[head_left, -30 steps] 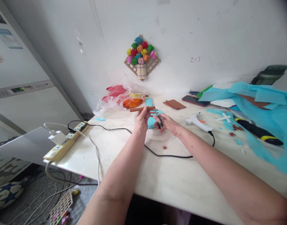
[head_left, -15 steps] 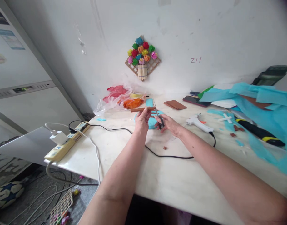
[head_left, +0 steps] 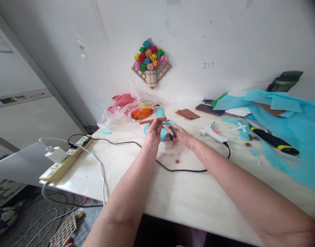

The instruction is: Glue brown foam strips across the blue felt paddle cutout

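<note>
My left hand point(head_left: 153, 131) is closed on a thin brown strip point(head_left: 146, 121), held level above the table. A pair of scissors point(head_left: 170, 131) is in my right hand point(head_left: 180, 136), with its blades at the strip's right end. Whether the blades are cutting into the strip is too small to tell. Under both hands lies a round light-blue piece point(head_left: 147, 130), partly hidden by them, with more brown strips over it. A light-blue strip point(head_left: 159, 112) lies just behind. A small brown scrap point(head_left: 177, 161) sits on the table nearer to me.
A white glue gun point(head_left: 213, 133) with a black cord lies right of my hands. Brown sheets point(head_left: 187, 114) and a phone point(head_left: 210, 109) lie behind. Blue crepe paper point(head_left: 306, 137) and a black-yellow handled tool point(head_left: 274, 140) are far right; a power strip point(head_left: 64, 163) is left.
The whole view has shifted slightly, so things appear further left. My hands keep hold of the strip and the scissors in nearly the same pose.
</note>
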`<state>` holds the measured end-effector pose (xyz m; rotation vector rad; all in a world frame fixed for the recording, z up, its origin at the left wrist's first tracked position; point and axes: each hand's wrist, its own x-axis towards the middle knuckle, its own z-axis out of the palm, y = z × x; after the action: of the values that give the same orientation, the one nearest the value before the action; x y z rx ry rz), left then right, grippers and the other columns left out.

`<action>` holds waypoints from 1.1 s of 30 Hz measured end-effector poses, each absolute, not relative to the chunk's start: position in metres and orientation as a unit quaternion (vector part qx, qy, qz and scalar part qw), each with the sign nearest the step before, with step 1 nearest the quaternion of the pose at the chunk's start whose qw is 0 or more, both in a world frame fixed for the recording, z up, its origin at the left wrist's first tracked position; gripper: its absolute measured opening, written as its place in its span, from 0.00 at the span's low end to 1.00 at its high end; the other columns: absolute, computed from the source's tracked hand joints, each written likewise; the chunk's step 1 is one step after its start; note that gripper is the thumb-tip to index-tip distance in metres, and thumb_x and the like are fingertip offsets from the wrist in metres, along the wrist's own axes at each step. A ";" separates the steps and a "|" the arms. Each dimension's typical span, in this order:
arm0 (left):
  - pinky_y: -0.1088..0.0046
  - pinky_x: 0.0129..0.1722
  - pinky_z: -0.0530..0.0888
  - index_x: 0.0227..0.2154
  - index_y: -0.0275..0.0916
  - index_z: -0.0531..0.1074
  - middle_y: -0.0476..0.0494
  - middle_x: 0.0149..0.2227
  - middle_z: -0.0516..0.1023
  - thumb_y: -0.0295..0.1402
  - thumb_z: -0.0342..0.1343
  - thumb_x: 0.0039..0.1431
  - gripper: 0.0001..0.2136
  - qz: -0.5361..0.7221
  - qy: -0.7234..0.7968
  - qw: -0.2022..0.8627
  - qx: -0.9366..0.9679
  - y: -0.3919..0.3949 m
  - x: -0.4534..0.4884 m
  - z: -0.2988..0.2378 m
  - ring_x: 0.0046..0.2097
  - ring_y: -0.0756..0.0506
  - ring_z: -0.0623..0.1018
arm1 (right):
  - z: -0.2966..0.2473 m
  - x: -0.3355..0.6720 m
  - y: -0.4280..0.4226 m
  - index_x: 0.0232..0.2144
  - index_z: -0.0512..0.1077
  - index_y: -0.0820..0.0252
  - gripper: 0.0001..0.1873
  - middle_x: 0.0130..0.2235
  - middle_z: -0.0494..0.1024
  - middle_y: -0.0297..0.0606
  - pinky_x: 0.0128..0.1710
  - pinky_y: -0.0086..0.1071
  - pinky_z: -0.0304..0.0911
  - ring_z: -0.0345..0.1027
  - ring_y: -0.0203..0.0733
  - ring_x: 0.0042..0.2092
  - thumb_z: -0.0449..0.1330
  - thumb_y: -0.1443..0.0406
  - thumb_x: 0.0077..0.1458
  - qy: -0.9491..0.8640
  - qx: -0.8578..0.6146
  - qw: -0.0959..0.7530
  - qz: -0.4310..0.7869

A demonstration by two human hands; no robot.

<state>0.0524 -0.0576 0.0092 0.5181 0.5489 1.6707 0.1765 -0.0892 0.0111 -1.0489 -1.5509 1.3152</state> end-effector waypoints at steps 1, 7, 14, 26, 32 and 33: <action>0.76 0.39 0.71 0.25 0.33 0.71 0.46 0.26 0.76 0.27 0.59 0.47 0.03 0.723 0.239 0.608 0.224 -0.058 0.053 0.009 0.32 0.50 0.77 | 0.012 0.176 -0.090 0.34 0.65 0.59 0.23 0.27 0.72 0.35 0.18 0.25 0.61 0.67 0.35 0.26 0.55 0.47 0.46 -0.617 -0.420 0.413 0.523; 0.77 0.39 0.71 0.25 0.33 0.72 0.46 0.26 0.77 0.26 0.58 0.47 0.02 0.720 0.240 0.615 0.214 -0.059 0.057 0.009 0.32 0.51 0.77 | 0.015 0.174 -0.092 0.35 0.64 0.59 0.22 0.27 0.71 0.35 0.18 0.25 0.61 0.66 0.35 0.25 0.55 0.48 0.46 -0.608 -0.419 0.421 0.526; 0.76 0.37 0.72 0.23 0.33 0.70 0.46 0.23 0.76 0.27 0.57 0.49 0.03 0.713 0.250 0.627 0.189 -0.060 0.060 0.011 0.29 0.51 0.77 | 0.013 0.173 -0.091 0.30 0.62 0.60 0.22 0.26 0.70 0.34 0.17 0.25 0.61 0.65 0.34 0.25 0.54 0.46 0.46 -0.608 -0.416 0.431 0.521; 0.77 0.36 0.72 0.25 0.33 0.71 0.44 0.25 0.77 0.28 0.59 0.47 0.04 0.702 0.267 0.628 0.206 -0.059 0.060 0.009 0.31 0.50 0.78 | 0.008 0.172 -0.090 0.29 0.63 0.59 0.22 0.23 0.67 0.32 0.14 0.24 0.58 0.62 0.33 0.22 0.55 0.46 0.45 -0.607 -0.409 0.450 0.511; 0.78 0.32 0.72 0.23 0.32 0.71 0.44 0.23 0.77 0.26 0.57 0.49 0.03 0.702 0.261 0.630 0.205 -0.057 0.059 0.011 0.28 0.50 0.77 | 0.008 0.166 -0.092 0.28 0.62 0.58 0.20 0.21 0.65 0.30 0.11 0.22 0.51 0.60 0.31 0.20 0.56 0.48 0.45 -0.596 -0.417 0.472 0.498; 0.78 0.32 0.72 0.23 0.32 0.71 0.44 0.23 0.77 0.27 0.57 0.49 0.03 0.700 0.261 0.633 0.205 -0.056 0.059 0.011 0.28 0.50 0.77 | 0.009 0.164 -0.093 0.28 0.62 0.58 0.20 0.21 0.64 0.30 0.11 0.22 0.51 0.60 0.31 0.19 0.56 0.48 0.45 -0.591 -0.422 0.476 0.497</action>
<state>0.0587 -0.0563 0.0112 0.4684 0.5971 1.6008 0.1645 -0.0935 0.0087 -1.0305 -1.4442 1.2143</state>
